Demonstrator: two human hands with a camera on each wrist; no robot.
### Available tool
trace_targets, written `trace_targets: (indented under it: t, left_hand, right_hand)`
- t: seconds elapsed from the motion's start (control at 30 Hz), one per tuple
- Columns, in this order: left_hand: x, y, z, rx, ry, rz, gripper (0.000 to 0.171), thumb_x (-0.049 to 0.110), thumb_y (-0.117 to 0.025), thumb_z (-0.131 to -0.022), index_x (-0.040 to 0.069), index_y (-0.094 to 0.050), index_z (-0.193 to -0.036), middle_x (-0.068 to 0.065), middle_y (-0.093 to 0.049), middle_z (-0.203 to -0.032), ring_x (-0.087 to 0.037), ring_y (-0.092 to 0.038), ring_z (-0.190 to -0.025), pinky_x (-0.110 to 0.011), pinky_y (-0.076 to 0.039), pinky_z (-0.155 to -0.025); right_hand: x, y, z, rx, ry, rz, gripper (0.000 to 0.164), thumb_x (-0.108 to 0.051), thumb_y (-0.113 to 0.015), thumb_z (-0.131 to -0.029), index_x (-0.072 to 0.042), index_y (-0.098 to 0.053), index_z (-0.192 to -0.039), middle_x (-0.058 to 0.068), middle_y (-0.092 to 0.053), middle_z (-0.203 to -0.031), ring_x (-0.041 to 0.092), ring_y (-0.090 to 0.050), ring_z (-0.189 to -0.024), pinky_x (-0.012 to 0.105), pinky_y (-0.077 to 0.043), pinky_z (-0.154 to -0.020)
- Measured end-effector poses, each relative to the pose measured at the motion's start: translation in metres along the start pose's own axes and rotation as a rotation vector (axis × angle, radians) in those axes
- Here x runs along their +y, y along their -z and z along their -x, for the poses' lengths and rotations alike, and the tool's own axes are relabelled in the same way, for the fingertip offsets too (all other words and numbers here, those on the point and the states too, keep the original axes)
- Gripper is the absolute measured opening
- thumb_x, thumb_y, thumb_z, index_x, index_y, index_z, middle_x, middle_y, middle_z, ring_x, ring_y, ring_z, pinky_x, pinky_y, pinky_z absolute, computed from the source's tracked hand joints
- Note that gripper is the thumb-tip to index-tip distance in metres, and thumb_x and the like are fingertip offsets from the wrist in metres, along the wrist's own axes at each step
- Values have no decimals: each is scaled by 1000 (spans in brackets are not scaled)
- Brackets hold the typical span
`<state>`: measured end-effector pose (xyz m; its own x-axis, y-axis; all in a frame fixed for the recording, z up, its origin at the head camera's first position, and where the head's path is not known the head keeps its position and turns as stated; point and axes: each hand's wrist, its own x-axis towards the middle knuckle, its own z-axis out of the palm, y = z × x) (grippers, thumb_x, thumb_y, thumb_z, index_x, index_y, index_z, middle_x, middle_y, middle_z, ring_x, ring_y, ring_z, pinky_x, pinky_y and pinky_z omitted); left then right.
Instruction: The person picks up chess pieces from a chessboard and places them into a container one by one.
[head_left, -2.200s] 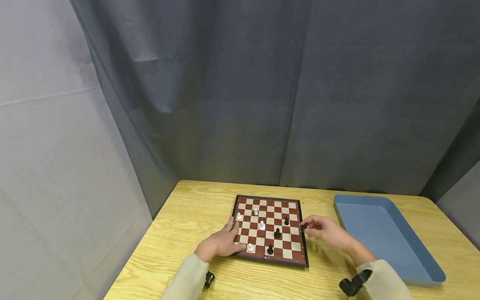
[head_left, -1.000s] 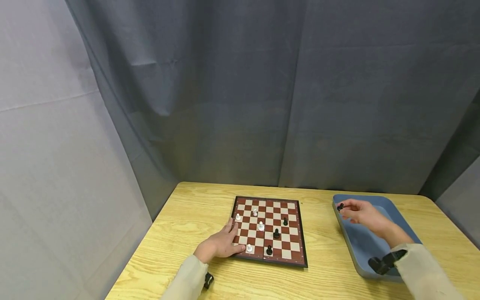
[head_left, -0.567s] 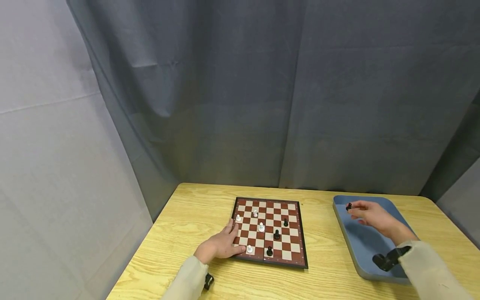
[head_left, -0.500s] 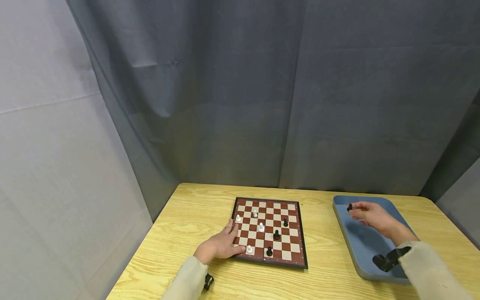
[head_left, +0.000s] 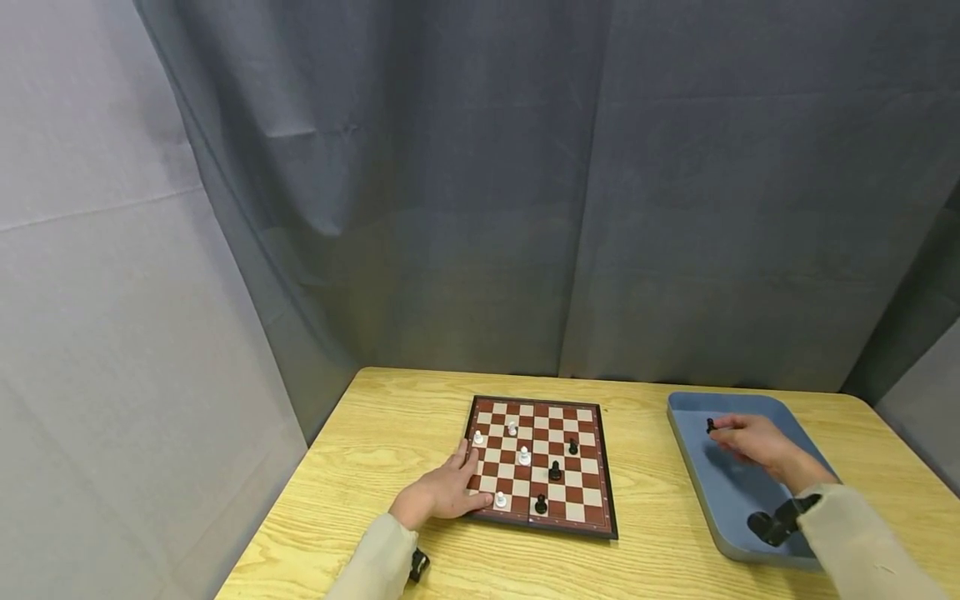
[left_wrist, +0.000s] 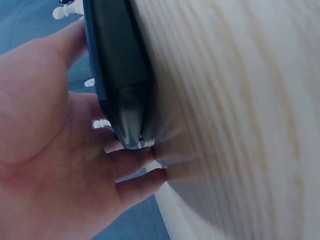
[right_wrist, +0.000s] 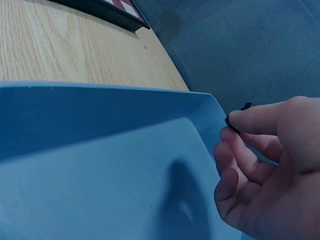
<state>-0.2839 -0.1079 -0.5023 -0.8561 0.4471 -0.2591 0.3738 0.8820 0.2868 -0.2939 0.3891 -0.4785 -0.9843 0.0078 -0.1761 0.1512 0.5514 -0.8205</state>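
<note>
My left hand (head_left: 442, 489) rests at the near left corner of the chessboard (head_left: 588, 508), fingers stretched along its left edge. In the left wrist view, two fingertips of that hand (left_wrist: 65, 145) reach down to the tabletop beside the board's dark side (left_wrist: 120, 60). Between thumb and index finger, my right hand (head_left: 757, 442) pinches a small black chess pawn (head_left: 710, 426) above the blue tray (head_left: 693, 492). In the right wrist view, the pawn's round head (right_wrist: 248, 106) shows past the thumb, and the other fingers curl below it.
Several white pieces (head_left: 524, 456) stand on the board's left half. Three black pieces (head_left: 555, 471) stand on its right half. The tray's raised rim (right_wrist: 100, 86) faces the board across a strip of wooden table (head_left: 645, 467). A grey curtain (head_left: 480, 208) hangs behind.
My right hand has carried the black pawn from the board's right edge over the tray's rim, then slightly farther right and lower over the tray. My left hand has stayed at the board's corner.
</note>
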Motion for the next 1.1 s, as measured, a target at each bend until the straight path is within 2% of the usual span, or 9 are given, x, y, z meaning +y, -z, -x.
trace_targets:
  t: [0.2,0.4,0.5,0.67,0.73,0.83,0.97,1.1]
  left_hand:
    - [1,-1,-1,1,-4,-5,84,59,-47,-92,7,-18,-152,-14,-3,-158,-28,-21,-140,-42,-40,-99]
    - [2,-1,-1,2,-3,-10,85,60,-46,-92,7,-18,-152,-14,-3,-157,-29,-21,-140,-42,-40,-99]
    - [1,-1,-1,6,-3,-14,85,60,-47,-92,7,-18,-152,-14,-4,-157,-29,-21,-140,-42,-39,-99]
    - [1,0,-1,7,-5,-8,85,59,-47,-92,7,-18,-152,-15,-4,-157,-29,-21,-140,-43,-39,-99]
    - [1,0,-1,6,-3,-6,85,59,-47,-92,7,-18,-152,-15,-4,-157,-29,-21,-140,-43,-39,-99]
    - [1,0,0,3,0,-5,85,59,-47,-92,7,-18,-152,-15,-4,-157,-29,-21,-140,-43,-40,-99]
    - [1,0,0,0,4,-8,85,59,-47,-92,7,-18,-152,-15,-4,-157,-29,-21,-140,-43,-40,-98]
    - [1,0,0,2,1,-3,85,59,-47,-92,7,-18,-152,-15,-4,-157,-29,-21,-140,-43,-39,-99]
  right_hand:
    - [7,1,0,63,-24,2,49,-19,-54,-96,15,-44,-129,17,-63,-99,21,-57,-80,34,-47,-61]
    - [9,3,0,99,-20,19,53,-25,-55,-96,12,-45,-132,21,-61,-104,25,-56,-84,35,-47,-61]
    - [10,3,-3,108,-29,33,53,-29,-59,-94,7,-49,-131,18,-62,-107,22,-58,-86,37,-48,-65]
    - [1,1,1,100,-14,57,53,-31,-55,-96,7,-48,-132,26,-56,-120,30,-58,-99,45,-48,-76]
    - [-6,-1,6,80,25,65,55,-31,-52,-97,10,-44,-134,33,-49,-125,39,-54,-105,47,-47,-79]
    - [-16,-6,11,71,74,74,56,-33,-49,-99,10,-42,-135,33,-47,-128,40,-54,-107,49,-47,-81]
    - [-29,-14,17,57,170,85,54,-33,-50,-99,8,-44,-135,31,-49,-127,37,-56,-103,45,-49,-78]
    - [-40,-24,20,33,249,71,49,-28,-51,-99,6,-47,-133,26,-55,-118,30,-57,-97,38,-48,-73]
